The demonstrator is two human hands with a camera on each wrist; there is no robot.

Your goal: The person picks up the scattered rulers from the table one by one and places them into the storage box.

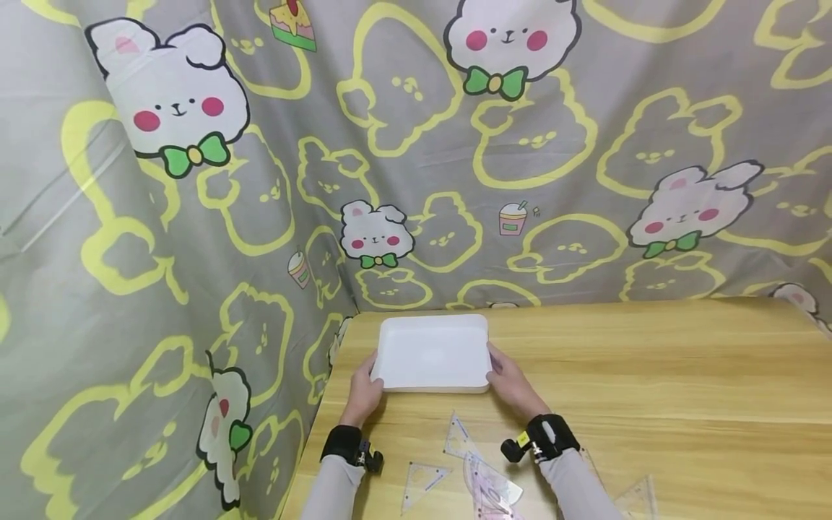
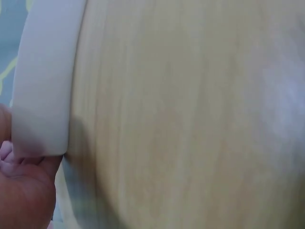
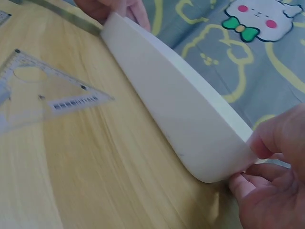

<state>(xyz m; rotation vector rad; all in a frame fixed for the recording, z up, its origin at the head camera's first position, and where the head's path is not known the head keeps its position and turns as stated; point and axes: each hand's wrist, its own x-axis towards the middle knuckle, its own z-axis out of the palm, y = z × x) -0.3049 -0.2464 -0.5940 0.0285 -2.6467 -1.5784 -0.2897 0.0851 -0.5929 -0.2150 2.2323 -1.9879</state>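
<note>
A white tray sits on the wooden desk, a little left of the middle in the lower half of the head view, close to the desk's far left corner. The tray is a rectangle with round corners, and its long side runs left to right across the picture, in line with the back edge of the desk. Its open side faces up. The left hand holds the tray's left short end, with the fingers curled onto the rim. In the left wrist view the fingers press against the tray's white wall at the lower left of the frame. The right hand holds the right short end the same way, and in the right wrist view its thumb and fingers pinch the rim at the lower right. Clear plastic triangle rulers lie flat on the desk near the bottom middle of the head view, between the two wrists. A grey cloth with white bunnies and yellow outlines hangs behind the desk and on the left.
</note>
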